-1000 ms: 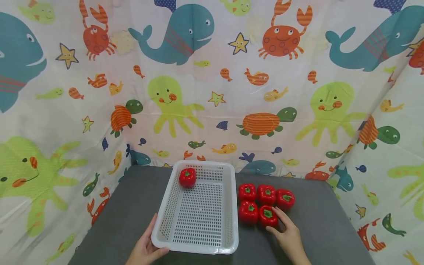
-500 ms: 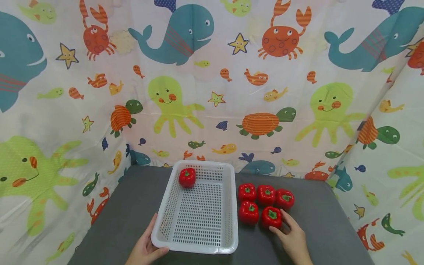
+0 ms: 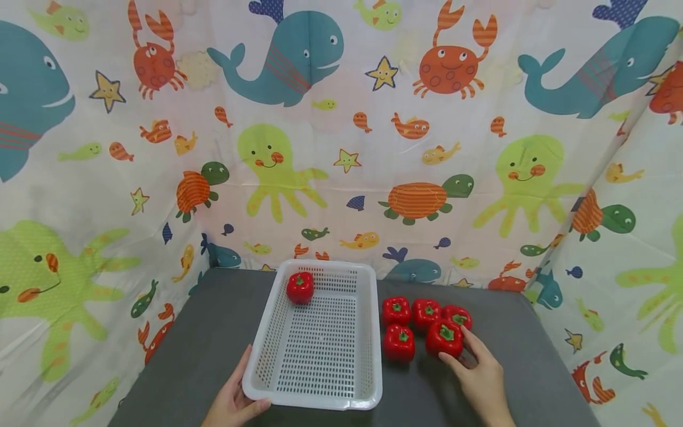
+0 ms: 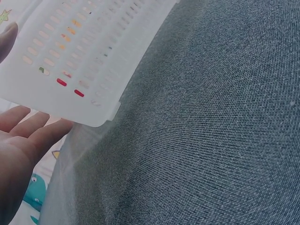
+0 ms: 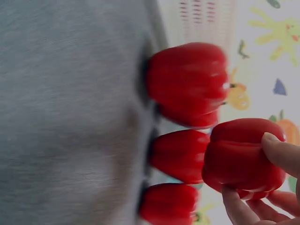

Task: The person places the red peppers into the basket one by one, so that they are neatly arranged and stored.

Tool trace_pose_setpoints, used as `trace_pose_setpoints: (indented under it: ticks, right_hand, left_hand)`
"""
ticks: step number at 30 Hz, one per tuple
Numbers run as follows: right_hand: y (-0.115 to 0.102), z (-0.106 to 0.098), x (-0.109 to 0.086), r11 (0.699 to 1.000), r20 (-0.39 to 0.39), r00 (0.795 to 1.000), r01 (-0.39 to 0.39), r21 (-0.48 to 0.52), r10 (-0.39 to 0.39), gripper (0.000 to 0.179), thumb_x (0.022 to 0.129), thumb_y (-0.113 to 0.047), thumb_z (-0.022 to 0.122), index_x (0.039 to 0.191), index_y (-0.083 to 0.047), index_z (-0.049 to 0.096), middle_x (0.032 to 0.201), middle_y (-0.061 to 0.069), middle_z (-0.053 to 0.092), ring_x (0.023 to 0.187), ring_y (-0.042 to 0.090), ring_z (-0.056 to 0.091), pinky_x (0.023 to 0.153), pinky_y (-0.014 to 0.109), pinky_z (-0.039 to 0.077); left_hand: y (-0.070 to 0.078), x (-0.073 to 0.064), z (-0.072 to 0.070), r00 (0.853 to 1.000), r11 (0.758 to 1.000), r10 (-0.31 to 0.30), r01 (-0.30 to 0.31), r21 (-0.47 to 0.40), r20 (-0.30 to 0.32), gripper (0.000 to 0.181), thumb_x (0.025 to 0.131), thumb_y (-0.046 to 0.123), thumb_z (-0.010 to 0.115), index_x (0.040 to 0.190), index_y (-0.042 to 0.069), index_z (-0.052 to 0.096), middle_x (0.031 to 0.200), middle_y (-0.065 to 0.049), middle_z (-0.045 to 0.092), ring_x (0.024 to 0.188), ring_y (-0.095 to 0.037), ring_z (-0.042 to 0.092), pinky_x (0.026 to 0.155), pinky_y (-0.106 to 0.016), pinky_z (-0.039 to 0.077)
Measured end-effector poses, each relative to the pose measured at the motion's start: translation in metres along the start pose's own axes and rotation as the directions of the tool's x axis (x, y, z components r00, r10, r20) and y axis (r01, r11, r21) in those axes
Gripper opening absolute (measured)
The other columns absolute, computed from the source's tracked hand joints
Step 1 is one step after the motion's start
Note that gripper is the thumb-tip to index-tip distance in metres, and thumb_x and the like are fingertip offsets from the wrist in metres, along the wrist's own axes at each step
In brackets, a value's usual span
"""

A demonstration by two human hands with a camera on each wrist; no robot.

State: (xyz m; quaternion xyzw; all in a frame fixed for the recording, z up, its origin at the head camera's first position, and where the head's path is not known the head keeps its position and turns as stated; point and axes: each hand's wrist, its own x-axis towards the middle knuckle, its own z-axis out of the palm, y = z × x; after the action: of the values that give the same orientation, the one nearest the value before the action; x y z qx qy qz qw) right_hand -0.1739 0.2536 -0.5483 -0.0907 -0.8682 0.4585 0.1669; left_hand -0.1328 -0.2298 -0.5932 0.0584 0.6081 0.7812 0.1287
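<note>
My right hand (image 3: 482, 376) grips a red bell pepper (image 3: 444, 338) with a green stem, thumb on one side and fingers on the other. In the right wrist view this held pepper (image 5: 243, 157) is raised off the grey table, beside the other peppers. My left hand (image 3: 235, 394) holds the near left corner of a white plastic basket (image 3: 265, 350), its thumb by the front rim and fingers along the side. The left wrist view shows the basket's slotted wall (image 4: 61, 98) between thumb and fingers. Inside the basket, at its far left, sits another red bell pepper (image 3: 300, 287).
Right of the basket stand several more bell peppers: a near one (image 3: 399, 345) and a back row starting with one close to the basket wall (image 3: 396, 311). The grey tabletop (image 3: 197, 332) meets a sea-animal curtain (image 3: 341, 201) at the back and sides.
My right hand has drawn the pepper away from its neighbour, moving right, and lifted it. The left hand stays at the basket corner. The view has shifted slightly.
</note>
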Motion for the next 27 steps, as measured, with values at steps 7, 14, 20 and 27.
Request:
trace_pose_setpoints:
  ticks: [7, 14, 20, 27]
  right_hand:
    - [-0.035, -0.007, 0.003, 0.999, 0.044, 0.999, 0.022, -0.041, -0.020, 0.082, 0.080, -0.028, 0.087, 0.150, -0.008, 0.048, 0.147, 0.019, 0.053, 0.126, 0.038, 0.059, 0.090, 0.047, 0.058]
    - [-0.069, 0.000, 0.012, 0.999, 0.078, 0.996, 0.035, 0.040, -0.038, 0.081, 0.083, -0.020, 0.085, 0.152, -0.008, 0.044, 0.146, 0.019, 0.053, 0.125, 0.037, 0.059, 0.094, 0.046, 0.055]
    - [-0.087, 0.008, 0.020, 0.998, 0.116, 0.992, 0.037, 0.049, -0.042, 0.085, 0.085, -0.020, 0.083, 0.156, -0.009, 0.038, 0.151, 0.019, 0.049, 0.131, 0.040, 0.055, 0.095, 0.046, 0.054]
    - [-0.097, 0.013, 0.026, 0.998, 0.170, 0.984, 0.042, 0.055, -0.051, 0.087, 0.084, -0.021, 0.084, 0.156, -0.009, 0.037, 0.153, 0.019, 0.047, 0.133, 0.040, 0.053, 0.094, 0.048, 0.057]
  left_hand:
    - [0.000, -0.002, -0.001, 1.000, 1.000, -0.012, 0.012, 0.006, -0.004, 0.111, 0.090, -0.007, 0.069, 0.163, 0.026, -0.008, 0.169, -0.017, 0.000, 0.147, -0.053, 0.020, 0.102, -0.045, 0.054]
    - [0.001, -0.001, 0.000, 1.000, 1.000, -0.019, 0.019, -0.011, -0.011, 0.110, 0.090, -0.007, 0.068, 0.163, 0.027, -0.007, 0.169, -0.016, -0.001, 0.148, -0.053, 0.019, 0.102, -0.047, 0.054]
    - [0.001, 0.000, 0.002, 0.999, 1.000, -0.016, 0.016, 0.000, -0.028, 0.110, 0.089, -0.007, 0.070, 0.163, 0.028, -0.004, 0.169, -0.016, 0.002, 0.148, -0.052, 0.021, 0.101, -0.045, 0.055]
    - [0.002, -0.001, 0.003, 0.999, 1.000, -0.020, 0.020, -0.006, -0.039, 0.110, 0.089, -0.007, 0.070, 0.163, 0.028, -0.003, 0.169, -0.016, 0.003, 0.148, -0.053, 0.021, 0.101, -0.047, 0.055]
